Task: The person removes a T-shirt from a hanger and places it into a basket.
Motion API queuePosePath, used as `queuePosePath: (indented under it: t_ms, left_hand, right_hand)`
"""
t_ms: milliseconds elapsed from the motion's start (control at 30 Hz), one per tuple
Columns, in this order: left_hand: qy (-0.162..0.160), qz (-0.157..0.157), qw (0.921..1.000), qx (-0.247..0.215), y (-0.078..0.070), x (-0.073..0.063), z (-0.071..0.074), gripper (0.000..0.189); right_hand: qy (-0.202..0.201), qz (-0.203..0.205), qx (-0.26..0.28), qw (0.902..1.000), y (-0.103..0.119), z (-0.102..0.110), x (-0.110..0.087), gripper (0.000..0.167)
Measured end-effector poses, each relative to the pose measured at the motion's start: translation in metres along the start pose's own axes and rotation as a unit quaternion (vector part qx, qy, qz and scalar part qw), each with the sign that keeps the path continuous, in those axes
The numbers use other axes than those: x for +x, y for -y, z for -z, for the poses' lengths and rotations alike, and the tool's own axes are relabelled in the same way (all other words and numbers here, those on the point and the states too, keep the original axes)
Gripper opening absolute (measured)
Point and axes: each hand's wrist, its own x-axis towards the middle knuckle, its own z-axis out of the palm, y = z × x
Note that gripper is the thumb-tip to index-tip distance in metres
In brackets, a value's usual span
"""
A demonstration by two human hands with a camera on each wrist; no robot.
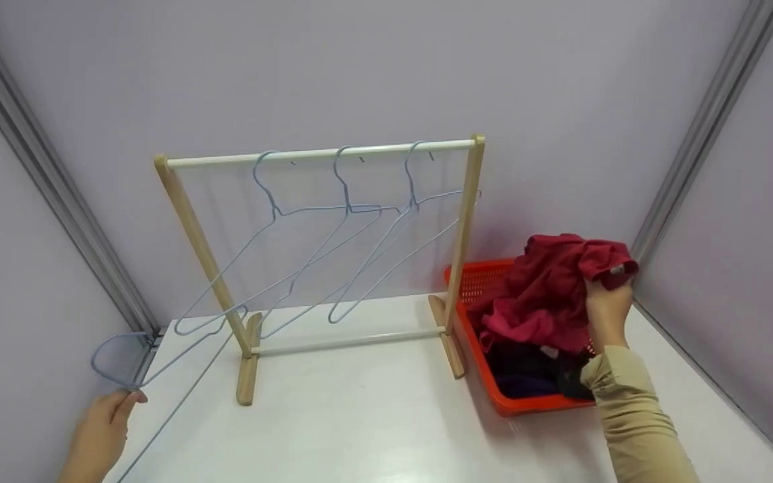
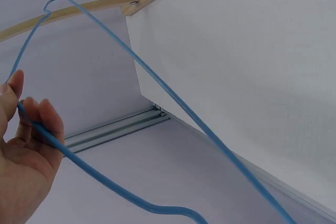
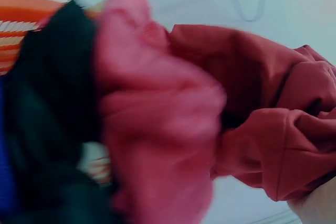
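Note:
My left hand (image 1: 101,429) pinches a blue wire hanger (image 1: 175,365) near its hook at the lower left; in the left wrist view thumb and fingers close round the wire (image 2: 100,174). At the right, my right hand (image 1: 609,305) grips a dark red garment (image 1: 557,288) and holds it bunched over the red plastic basket (image 1: 504,399). A white tag shows by the fingers. In the right wrist view the red cloth (image 3: 252,77) covers most of the hand. Dark clothes (image 1: 527,369) lie in the basket below it.
A small wooden rack (image 1: 188,235) with a white top bar (image 1: 225,161) stands in the middle of the white table (image 1: 359,416). Several blue hangers (image 1: 343,181) hang from the bar, their lower parts overlapping. Pale walls with grey metal corner profiles (image 1: 702,141) enclose the table.

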Motion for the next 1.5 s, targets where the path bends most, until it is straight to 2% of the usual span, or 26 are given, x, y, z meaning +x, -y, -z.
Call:
queuePosePath:
  t_ms: [67, 167, 333, 467, 533, 633, 733, 800, 933, 1133, 1200, 1300, 1400, 1500]
  left_hand:
    - [-0.032, -0.011, 0.9994, 0.002, -0.001, -0.002, 0.003, 0.035]
    - [-0.057, -0.003, 0.9984, -0.006, -0.004, -0.002, 0.009, 0.037]
    - [-0.056, 0.038, 0.9977, -0.004, -0.011, -0.003, 0.021, 0.042]
    - [-0.1, 0.033, 0.9943, 0.011, -0.017, -0.005, 0.026, 0.038]
    - [-0.133, 0.027, 0.9906, 0.019, -0.02, -0.007, 0.028, 0.035]
    - [-0.173, 0.035, 0.984, 0.019, -0.026, -0.007, 0.03, 0.032]
    - [-0.215, 0.041, 0.9756, 0.015, -0.034, -0.006, 0.033, 0.029]
    - [-0.244, 0.029, 0.9692, 0.016, -0.041, -0.005, 0.035, 0.026]
    - [-0.278, -0.008, 0.9598, 0.036, -0.052, 0.0, 0.039, 0.022]
    - [-0.288, -0.046, 0.9541, 0.069, -0.069, 0.01, 0.046, 0.02]
    - [-0.303, -0.067, 0.948, 0.068, -0.077, 0.014, 0.046, 0.02]
    - [-0.328, -0.09, 0.9392, 0.049, -0.093, 0.02, 0.046, 0.022]
    - [-0.333, -0.088, 0.9388, 0.005, -0.11, 0.027, 0.045, 0.027]
    - [-0.325, -0.076, 0.9417, -0.04, -0.126, 0.035, 0.046, 0.03]
  right_hand:
    - [0.02, 0.001, -0.047, 0.9987, -0.011, -0.002, -0.003, 0.054]
    - [0.045, 0.014, -0.087, 0.9951, -0.026, -0.003, -0.007, 0.057]
    - [0.085, 0.008, -0.1, 0.9913, -0.047, -0.005, -0.014, 0.061]
    - [0.119, 0.004, -0.135, 0.9836, -0.057, -0.004, -0.016, 0.065]
    - [0.142, 0.002, -0.158, 0.9772, -0.06, -0.004, -0.016, 0.067]
    - [0.176, 0.002, -0.202, 0.9635, -0.063, -0.004, -0.017, 0.072]
    - [0.206, 0.007, -0.222, 0.9532, -0.064, -0.003, -0.017, 0.075]
    - [0.218, 0.008, -0.226, 0.9494, -0.065, -0.002, -0.017, 0.078]
    - [0.222, 0.005, -0.224, 0.949, -0.066, 0.0, -0.017, 0.079]
    - [0.212, 0.001, -0.238, 0.9478, -0.065, 0.002, -0.016, 0.078]
    - [0.212, 0.005, -0.244, 0.9463, -0.065, 0.002, -0.016, 0.078]
    - [0.214, 0.011, -0.248, 0.9447, -0.066, 0.004, -0.016, 0.077]
    - [0.212, 0.018, -0.252, 0.9442, -0.066, 0.006, -0.016, 0.076]
    - [0.213, 0.01, -0.245, 0.9458, -0.065, 0.008, -0.017, 0.078]
